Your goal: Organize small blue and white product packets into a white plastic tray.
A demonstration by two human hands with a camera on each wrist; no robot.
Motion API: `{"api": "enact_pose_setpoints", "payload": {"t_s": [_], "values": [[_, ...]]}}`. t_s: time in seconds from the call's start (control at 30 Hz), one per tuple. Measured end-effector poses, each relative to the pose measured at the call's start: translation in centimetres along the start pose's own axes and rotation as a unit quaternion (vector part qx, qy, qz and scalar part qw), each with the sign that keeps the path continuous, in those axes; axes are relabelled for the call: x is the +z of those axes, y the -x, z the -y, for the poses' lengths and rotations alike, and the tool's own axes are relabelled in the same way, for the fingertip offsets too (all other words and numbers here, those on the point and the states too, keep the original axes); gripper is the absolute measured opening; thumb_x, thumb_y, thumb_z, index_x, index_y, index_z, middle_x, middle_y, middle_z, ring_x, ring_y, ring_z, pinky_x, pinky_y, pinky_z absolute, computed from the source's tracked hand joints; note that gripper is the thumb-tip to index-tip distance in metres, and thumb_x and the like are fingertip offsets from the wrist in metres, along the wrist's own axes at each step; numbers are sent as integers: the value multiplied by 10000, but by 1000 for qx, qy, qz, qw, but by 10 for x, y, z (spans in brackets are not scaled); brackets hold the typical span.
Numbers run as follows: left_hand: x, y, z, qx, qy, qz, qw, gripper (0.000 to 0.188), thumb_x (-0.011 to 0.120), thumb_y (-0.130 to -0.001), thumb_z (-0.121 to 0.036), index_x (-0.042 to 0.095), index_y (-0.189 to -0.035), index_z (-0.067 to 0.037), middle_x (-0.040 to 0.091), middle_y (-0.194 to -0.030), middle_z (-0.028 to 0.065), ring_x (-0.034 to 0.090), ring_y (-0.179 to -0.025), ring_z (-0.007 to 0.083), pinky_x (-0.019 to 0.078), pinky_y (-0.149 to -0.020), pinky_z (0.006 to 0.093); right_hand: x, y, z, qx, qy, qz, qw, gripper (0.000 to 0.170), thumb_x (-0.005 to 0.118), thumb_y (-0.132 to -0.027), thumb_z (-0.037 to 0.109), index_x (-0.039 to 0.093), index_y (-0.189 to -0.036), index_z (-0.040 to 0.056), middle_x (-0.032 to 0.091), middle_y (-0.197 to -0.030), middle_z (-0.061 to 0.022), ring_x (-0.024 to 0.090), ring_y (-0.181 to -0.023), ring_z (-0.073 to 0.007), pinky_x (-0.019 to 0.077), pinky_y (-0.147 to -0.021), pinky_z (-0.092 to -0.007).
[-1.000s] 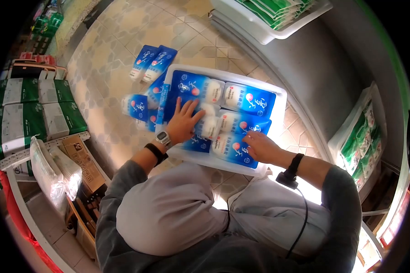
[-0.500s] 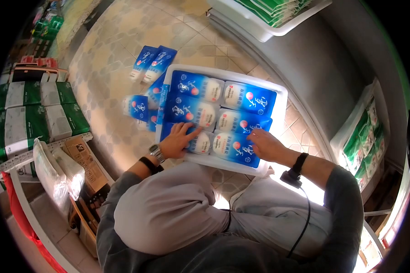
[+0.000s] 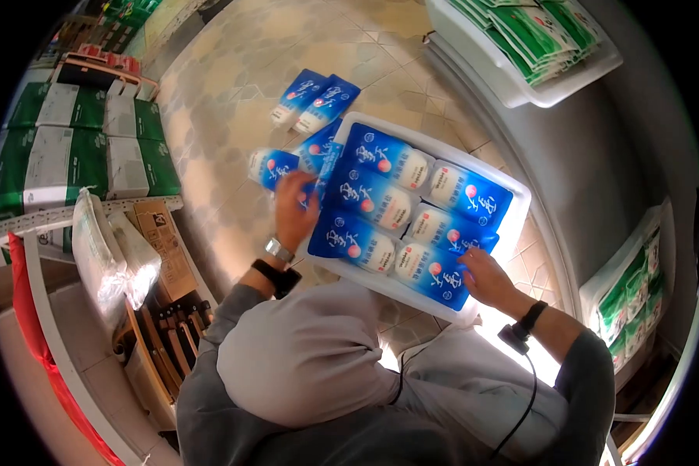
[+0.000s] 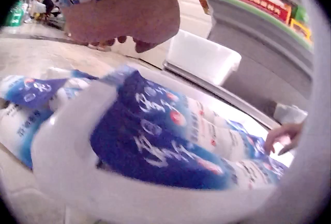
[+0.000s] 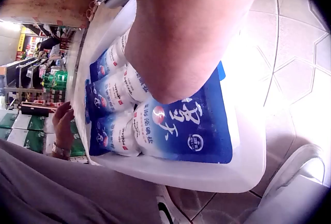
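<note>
A white plastic bin holds blue-and-white salt bags lying flat in two columns. Over the bin's left rim is my left hand, fingers loosely bent with no bag in them; in the left wrist view that hand hangs above the bin. Just beyond it, loose salt bags lie on the floor, partly hidden by the hand and bin. My right hand rests its fingertips on the right edge of the nearest right-hand bag. In the right wrist view, the hand covers part of that bag.
Another white bin with green packets stands on a grey ledge at upper right. More green packets are at right. On the left are green-and-white cartons, a shelf frame and a cardboard box.
My left hand has moved off the bags in the bin, outward over the left rim towards the loose bags. The left-column bags now lie in full view. My right hand stays at the right-hand bags.
</note>
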State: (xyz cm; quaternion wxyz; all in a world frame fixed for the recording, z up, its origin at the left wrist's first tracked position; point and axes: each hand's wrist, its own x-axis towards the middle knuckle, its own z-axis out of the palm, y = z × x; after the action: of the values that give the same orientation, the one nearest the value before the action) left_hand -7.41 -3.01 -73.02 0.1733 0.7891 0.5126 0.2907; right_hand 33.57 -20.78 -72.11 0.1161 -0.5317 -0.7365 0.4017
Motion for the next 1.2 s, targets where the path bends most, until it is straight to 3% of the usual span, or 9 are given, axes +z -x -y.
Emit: {"api": "enact_pose_setpoints", "payload": {"t_s": [0.13, 0.27, 0.57, 0.77, 0.9, 0.93, 0.97, 1.13, 1.2], "values": [[-8, -32, 50, -124, -242, 2, 962, 406, 682, -832, -264, 600, -1132, -3, 629, -1150, 207, 603, -1079, 381, 493, -916, 459, 3, -6, -3, -6, -9, 11, 1000, 297, 581, -789, -13, 586, -1085, 13, 543, -1069, -176, 552, -1052, -371, 479, -920, -453], [0, -51, 70, -290, -311, 220, 878, 399, 668, -841, -329, 648, -1112, -36, 685, -1107, 202, 693, -908, 370, 559, -782, 466, -2, -11, 2, -22, -1, -7, 1000, 303, 578, -785, -20, 584, -1086, 13, 543, -1065, -178, 550, -1054, -374, 476, -924, -458], [-18, -74, 70, -206, -366, 164, 893, 195, 614, -864, -237, 722, -869, -74, 720, -905, 171, 692, -845, 373, 552, -733, 473, 0, -2, 3, 0, 8, 7, 1000, 299, 580, -801, -8, 592, -1098, 20, 544, -1064, -172, 555, -1056, -369, 474, -938, -460], [8, -39, 142, -169, -280, 217, 920, 798, 794, -705, -559, 530, -1178, 27, 580, -1245, 286, 642, -1012, 437, 537, -816, 504, 12, 4, -11, -18, 29, -9, 999, 254, 575, -783, 5, 586, -1035, 31, 553, -1024, -166, 567, -1015, -363, 477, -899, -456], [19, -38, 145, -195, -297, 271, 895, 665, 752, -781, -506, 576, -1128, 34, 669, -1059, 264, 640, -992, 468, 532, -827, 517, 22, 7, -12, -41, 23, -39, 998, 224, 566, -775, 17, 579, -999, 29, 556, -983, -190, 567, -968, -380, 472, -857, -480], [20, -36, 146, -137, -292, 265, 909, 497, 714, -839, -447, 644, -1026, 9, 691, -954, 216, 658, -907, 448, 541, -771, 506, 26, 11, -18, -30, 32, -35, 998, 228, 568, -771, 22, 578, -999, 27, 558, -983, -195, 565, -965, -384, 469, -853, -486], [37, -31, 206, 97, -416, 372, 824, 330, 679, -879, -361, 690, -942, -37, 680, -921, 194, 661, -836, 399, 536, -727, 507, 25, 16, -19, -8, 62, 5, 998, 329, 611, -771, 33, 598, -1099, 20, 586, -1070, -194, 568, -1071, -384, 471, -944, -467], [48, -24, 306, 27, -193, 111, 975, 286, 616, -912, -186, 713, -1139, -42, 660, -1221, 183, 640, -1019, 358, 506, -909, 438, 45, 10, -46, -100, 49, -75, 991, 244, 669, -732, 151, 631, -930, 13, 613, -930, -211, 602, -921, -400, 496, -798, -483], [38, -46, 336, 51, -115, 195, 973, 261, 589, -937, -139, 670, -1144, -2, 680, -1116, 175, 641, -959, 303, 508, -883, 409, 39, -7, -39, -98, 87, -19, 991, 251, 632, -768, 130, 626, -981, -4, 595, -988, -213, 582, -989, -381, 480, -861, -466]]}}
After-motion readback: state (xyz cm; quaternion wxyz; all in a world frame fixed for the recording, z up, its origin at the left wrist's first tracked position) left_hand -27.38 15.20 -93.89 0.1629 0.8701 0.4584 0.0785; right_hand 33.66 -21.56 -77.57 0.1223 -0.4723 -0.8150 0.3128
